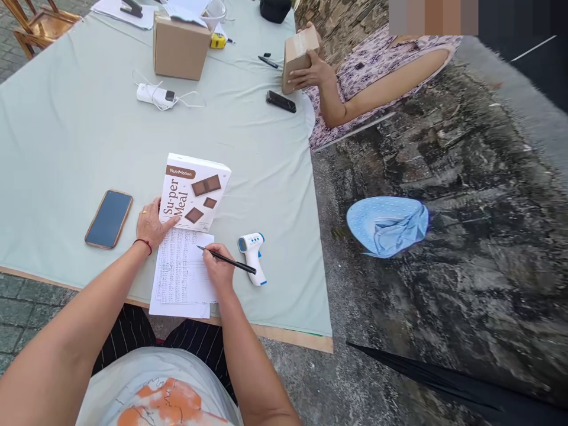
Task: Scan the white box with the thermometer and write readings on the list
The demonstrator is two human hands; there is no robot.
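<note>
My left hand (153, 223) grips the lower left corner of a white NutriMotion Su-per Meal box (199, 207), thumb on its front; its other fingers are partly hidden. The box stands on the cloth at the top end of some printed sheets (184, 278), which carry rows of small figures. Between the fingers of my right hand (220, 269) is a black pen (235, 262), its tip over the right part of the sheets. A white and blue infrared thermometer (252, 257) lies just right of that hand. Left of my left hand rests a smartphone (109, 219).
Across the table (89, 136), another person's hand (317, 71) holds a small cardboard box (298, 56). Near it lie a black phone (281, 102) and a marker (268, 61). Farther back are a larger carton (180, 50), a white corded device (155, 96) and a yellow tape measure (218, 41).
</note>
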